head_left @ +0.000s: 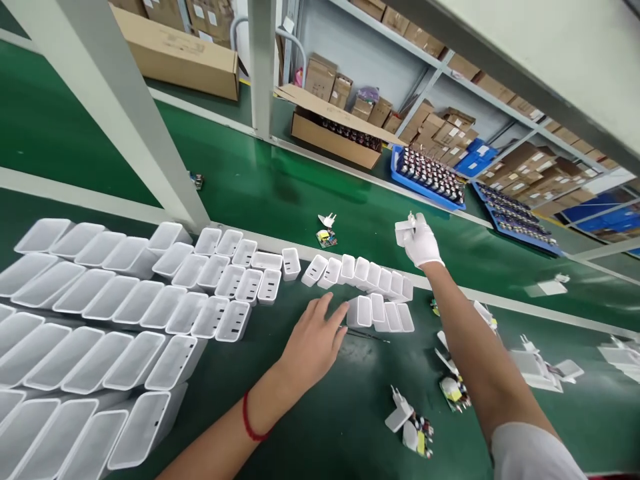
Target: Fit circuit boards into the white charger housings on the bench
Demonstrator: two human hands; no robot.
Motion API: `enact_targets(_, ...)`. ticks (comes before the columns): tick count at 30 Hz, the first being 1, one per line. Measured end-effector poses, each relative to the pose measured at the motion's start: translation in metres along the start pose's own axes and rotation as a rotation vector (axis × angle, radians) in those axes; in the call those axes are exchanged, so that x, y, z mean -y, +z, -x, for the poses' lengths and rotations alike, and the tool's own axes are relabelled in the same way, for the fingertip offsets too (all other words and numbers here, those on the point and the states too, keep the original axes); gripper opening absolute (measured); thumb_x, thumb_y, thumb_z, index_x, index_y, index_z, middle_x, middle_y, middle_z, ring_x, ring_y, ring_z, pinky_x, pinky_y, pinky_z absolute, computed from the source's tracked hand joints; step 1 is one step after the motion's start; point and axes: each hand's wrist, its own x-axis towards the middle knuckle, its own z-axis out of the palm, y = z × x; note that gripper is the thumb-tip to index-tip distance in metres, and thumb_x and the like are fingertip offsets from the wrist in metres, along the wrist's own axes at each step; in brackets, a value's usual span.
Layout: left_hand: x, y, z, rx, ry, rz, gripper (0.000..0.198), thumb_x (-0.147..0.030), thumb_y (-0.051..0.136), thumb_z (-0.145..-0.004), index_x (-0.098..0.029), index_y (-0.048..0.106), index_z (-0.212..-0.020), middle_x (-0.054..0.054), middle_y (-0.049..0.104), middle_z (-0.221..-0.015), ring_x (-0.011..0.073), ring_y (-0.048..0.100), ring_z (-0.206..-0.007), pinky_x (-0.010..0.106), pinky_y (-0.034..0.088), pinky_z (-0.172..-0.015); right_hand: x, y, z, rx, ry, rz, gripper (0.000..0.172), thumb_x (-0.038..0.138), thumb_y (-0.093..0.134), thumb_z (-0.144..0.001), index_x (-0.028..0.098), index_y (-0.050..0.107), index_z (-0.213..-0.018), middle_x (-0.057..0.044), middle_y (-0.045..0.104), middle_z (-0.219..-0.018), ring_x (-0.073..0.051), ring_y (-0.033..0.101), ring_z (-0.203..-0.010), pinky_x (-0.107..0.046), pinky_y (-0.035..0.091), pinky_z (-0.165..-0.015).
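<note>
reaching out over the white rail (500, 303), the gloved right grip (423, 243) is clenched on a white casing (404, 231), pinched at its near end so that the metal prongs stand up and free; it hangs above the green lane (280, 187) beyond the rail, clear of the surface; holding it by the body, i judge, keeps the glove off the prongs and leaves the part easy to set down flat; the left grip (313, 343), bare with a red band (249, 420) at the wrist, lies released and palm down on the counter (325, 440), fingertips touching or just beside a short cluster of small shells (380, 313); it grasps nothing, and seems to rest there as a brace while the other arm stretches; a longer row of small shells (367, 273) stands along the rail, mouths up and packed side by side, likely so that each can be taken singly; to the left, large empty shells (100, 347) lie in tilted, overlapping ranks, open sides up; near the right forearm sit loose circuit boards with plug parts (410, 423), scattered rather than lined up; on the far lane a plug piece (327, 220) and a small board (326, 238) lie just beside each other, well apart from the held casing; blue trays (427, 177) of components and an open cardboard box (335, 133) stand further back.
</note>
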Motion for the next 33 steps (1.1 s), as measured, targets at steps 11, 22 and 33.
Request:
enact_targets(11, -0.014, 0.022, -0.032, -0.013, 0.142, 0.028, 0.025, -0.020, 0.054, -0.093, -0.022, 0.064, -0.115, 0.018, 0.054, -0.138, 0.0358, 0.061, -0.119, 0.052, 0.057, -0.090, 0.016, -0.004, -0.015, 0.200, 0.160, 0.340, 0.077, 0.044, 0.060, -0.086, 0.000, 0.034, -0.144, -0.034, 0.050, -0.129, -0.044, 0.057, -0.116, -0.054, 0.045, -0.091)
enact_targets(22, 0.009, -0.028, 0.033, -0.041, 0.017, 0.164, 0.012, -0.018, 0.048, -0.092, -0.021, 0.058, -0.098, 0.014, 0.048, -0.142, 0.0335, 0.055, -0.128, 0.048, 0.057, -0.094, 0.111, 0.054, 0.005, 0.528, -0.139, 0.157, 0.080, 0.042, 0.080, -0.068, 0.008, 0.051, -0.134, -0.015, 0.073, -0.104, -0.031, 0.067, -0.101, -0.034, 0.050, -0.080)
enact_targets(33, 0.039, -0.030, 0.089, -0.135, -0.243, 0.403, 0.069, -0.022, 0.070, -0.081, -0.026, 0.035, -0.140, 0.011, 0.058, -0.137, 0.0271, 0.058, -0.126, 0.046, 0.050, -0.105, 0.094, 0.016, 0.013, 0.312, 0.047, -0.302, 0.085, 0.031, 0.067, -0.075, 0.008, 0.025, -0.146, -0.010, 0.068, -0.096, -0.021, 0.068, -0.079, -0.035, 0.056, -0.068)
